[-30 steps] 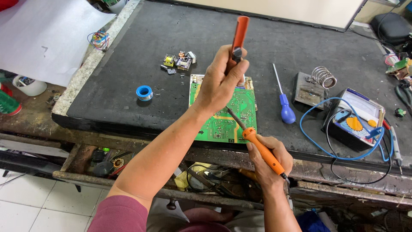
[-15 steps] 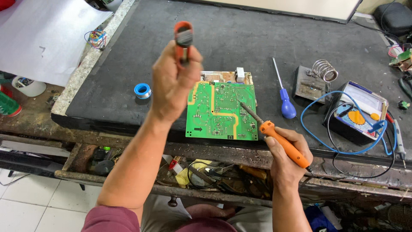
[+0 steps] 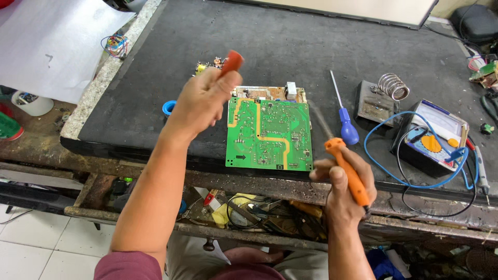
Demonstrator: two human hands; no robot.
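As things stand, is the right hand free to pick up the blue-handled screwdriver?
Probably not: the right hand already grips an orange-handled soldering iron, though the blue-handled screwdriver lies uncovered just beyond it.

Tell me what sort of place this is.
Probably an electronics repair bench. A green circuit board lies on the dark mat, the right hand holds an orange-handled soldering iron, and a coiled iron stand and a multimeter sit beside them.
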